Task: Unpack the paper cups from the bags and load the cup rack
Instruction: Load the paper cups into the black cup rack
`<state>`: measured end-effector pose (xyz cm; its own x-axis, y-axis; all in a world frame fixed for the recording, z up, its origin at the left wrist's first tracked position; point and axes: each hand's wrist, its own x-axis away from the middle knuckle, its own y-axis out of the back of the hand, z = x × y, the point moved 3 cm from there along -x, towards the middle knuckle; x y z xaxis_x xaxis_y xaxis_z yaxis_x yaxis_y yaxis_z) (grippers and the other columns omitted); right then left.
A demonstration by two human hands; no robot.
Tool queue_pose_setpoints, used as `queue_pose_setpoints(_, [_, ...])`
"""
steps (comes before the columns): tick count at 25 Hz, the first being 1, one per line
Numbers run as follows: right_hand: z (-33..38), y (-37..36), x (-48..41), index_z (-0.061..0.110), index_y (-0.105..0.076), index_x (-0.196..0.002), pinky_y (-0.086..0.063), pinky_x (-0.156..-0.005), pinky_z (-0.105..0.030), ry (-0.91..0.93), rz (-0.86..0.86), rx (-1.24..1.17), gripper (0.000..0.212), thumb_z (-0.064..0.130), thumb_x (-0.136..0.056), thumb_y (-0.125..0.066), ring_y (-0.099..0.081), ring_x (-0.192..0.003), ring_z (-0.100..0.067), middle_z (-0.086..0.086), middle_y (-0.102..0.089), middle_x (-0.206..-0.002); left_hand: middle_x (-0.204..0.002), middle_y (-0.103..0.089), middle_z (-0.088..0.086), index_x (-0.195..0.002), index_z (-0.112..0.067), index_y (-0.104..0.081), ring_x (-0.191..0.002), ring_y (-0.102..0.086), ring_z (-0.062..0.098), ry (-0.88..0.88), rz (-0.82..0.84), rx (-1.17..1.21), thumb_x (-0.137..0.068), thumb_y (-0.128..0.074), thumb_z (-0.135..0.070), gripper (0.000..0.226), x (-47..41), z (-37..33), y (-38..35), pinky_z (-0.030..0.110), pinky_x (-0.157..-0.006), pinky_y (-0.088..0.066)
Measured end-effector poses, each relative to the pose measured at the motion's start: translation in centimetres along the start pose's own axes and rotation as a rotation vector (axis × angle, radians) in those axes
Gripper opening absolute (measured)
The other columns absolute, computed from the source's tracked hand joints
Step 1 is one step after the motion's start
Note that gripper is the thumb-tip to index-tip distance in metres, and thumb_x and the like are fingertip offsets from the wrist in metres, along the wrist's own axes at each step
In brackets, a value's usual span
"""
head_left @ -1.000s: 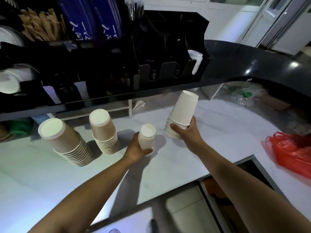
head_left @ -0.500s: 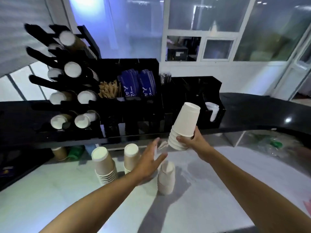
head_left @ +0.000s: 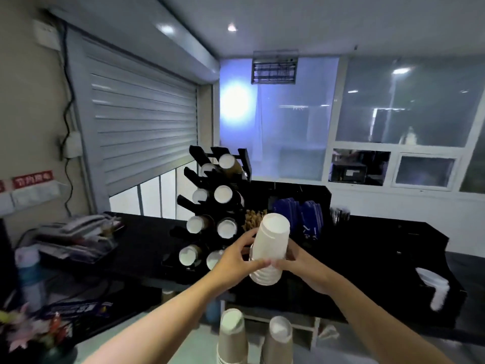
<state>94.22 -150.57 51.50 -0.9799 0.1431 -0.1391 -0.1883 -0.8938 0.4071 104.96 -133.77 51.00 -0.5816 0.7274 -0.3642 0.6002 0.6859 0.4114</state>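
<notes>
Both hands hold one stack of white paper cups (head_left: 271, 243), bottoms up, in mid-air in front of the black cup rack (head_left: 210, 206). My left hand (head_left: 236, 258) grips the stack from the left, its fingers wrapped across the front. On the right side, my right hand (head_left: 301, 261) grips the lower part of the stack. The rack stands on the black counter and holds rows of cups lying with their white bottoms toward me. Two stacks of brown cups (head_left: 232, 337) (head_left: 278, 342) stand upside down on the white worktop below.
A black organiser (head_left: 367, 232) with blue packets (head_left: 301, 216) and wooden stirrers (head_left: 253, 218) sits right of the rack. White lids (head_left: 435, 290) stick out at the far right. A pile of papers (head_left: 76, 232) lies on the counter at left, below a roller shutter (head_left: 141, 132).
My view has tilted up. The right hand lifted the white stack up toward the rack. My left hand left the small stack on the worktop and now grips the raised stack too.
</notes>
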Motion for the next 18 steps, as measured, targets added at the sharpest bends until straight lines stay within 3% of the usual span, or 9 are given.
queue_pose_setpoints(2, [2.4, -1.4, -2.8, 0.040, -0.043, -0.141, -0.047, -0.106, -0.033, 0.097, -0.136, 0.050, 0.082, 0.045, -0.072, -0.087, -0.055, -0.125, -0.004, 0.016, -0.058, -0.135, -0.134, -0.054, -0.031, -0.141, -0.049, -0.044, -0.125, -0.050, -0.007, -0.104, -0.060, -0.094, -0.079, -0.081, -0.052, 0.072, -1.0, 0.1, 3.2, 0.025, -0.103, -0.046])
queue_pose_setpoints(5, [5.1, -3.8, -6.7, 0.040, -0.046, -0.133, -0.048, -0.098, -0.021, 0.214, -0.302, 0.115, 0.080, 0.038, -0.067, -0.092, -0.055, -0.122, -0.001, 0.020, -0.059, -0.126, -0.137, -0.045, -0.037, -0.142, -0.052, -0.041, -0.130, -0.042, -0.009, -0.192, -0.089, -0.195, -0.082, -0.076, -0.055, 0.070, -2.6, 1.6, 8.0, 0.015, -0.106, -0.038])
queue_pose_setpoints(7, [5.7, -4.8, -8.5, 0.040, -0.046, -0.131, -0.049, -0.099, -0.025, 0.257, -0.394, 0.139, 0.079, 0.039, -0.066, -0.092, -0.054, -0.122, -0.002, 0.022, -0.059, -0.124, -0.138, -0.046, -0.030, -0.144, -0.047, -0.041, -0.130, -0.042, -0.008, -0.206, -0.126, -0.237, -0.086, -0.073, -0.051, 0.065, -3.4, 3.9, 10.9, 0.013, -0.105, -0.037])
queue_pose_setpoints(10, [5.4, -5.7, -11.2, 0.035, -0.043, -0.134, -0.054, -0.096, -0.029, 0.221, -0.504, 0.083, 0.083, 0.037, -0.067, -0.092, -0.055, -0.121, -0.001, 0.016, -0.058, -0.127, -0.136, -0.051, -0.019, -0.140, -0.031, -0.051, -0.128, -0.045, -0.002, -0.126, -0.221, -0.335, -0.096, -0.059, -0.047, 0.047, -4.7, 9.6, 15.2, 0.023, -0.107, -0.041])
queue_pose_setpoints(12, [5.1, -6.4, -12.1, 0.035, -0.039, -0.137, -0.051, -0.092, -0.018, 0.190, -0.538, 0.139, 0.086, 0.032, -0.069, -0.091, -0.052, -0.120, 0.005, 0.020, -0.055, -0.128, -0.133, -0.056, -0.010, -0.135, -0.023, -0.058, -0.126, -0.049, 0.007, -0.077, -0.175, -0.425, -0.099, -0.058, -0.039, 0.040, -5.2, 13.0, 16.1, 0.026, -0.107, -0.041])
queue_pose_setpoints(14, [4.3, -7.1, -12.8, 0.035, -0.036, -0.138, -0.045, -0.090, -0.008, 0.147, -0.559, 0.198, 0.088, 0.029, -0.069, -0.091, -0.048, -0.120, 0.011, 0.025, -0.052, -0.127, -0.132, -0.060, -0.005, -0.134, -0.019, -0.061, -0.125, -0.053, 0.012, -0.048, -0.129, -0.427, -0.100, -0.057, -0.038, 0.039, -5.4, 14.8, 16.0, 0.019, -0.103, -0.037])
queue_pose_setpoints(16, [3.3, -7.5, -13.2, 0.036, -0.038, -0.135, -0.041, -0.090, -0.003, 0.124, -0.580, 0.241, 0.086, 0.026, -0.069, -0.092, -0.046, -0.119, 0.014, 0.026, -0.051, -0.127, -0.131, -0.062, -0.005, -0.134, -0.019, -0.062, -0.123, -0.053, 0.010, -0.058, -0.141, -0.393, -0.100, -0.057, -0.040, 0.040, -5.6, 15.2, 15.8, 0.017, -0.101, -0.038])
queue_pose_setpoints(18, [2.9, -7.9, -14.0, 0.042, -0.040, -0.130, -0.039, -0.093, -0.003, 0.116, -0.561, 0.304, 0.082, 0.025, -0.069, -0.092, -0.046, -0.118, 0.015, 0.025, -0.051, -0.127, -0.129, -0.061, -0.006, -0.133, -0.021, -0.062, -0.121, -0.053, 0.008, -0.080, -0.141, -0.371, -0.098, -0.057, -0.044, 0.042, -5.8, 15.6, 15.8, 0.024, -0.101, -0.046])
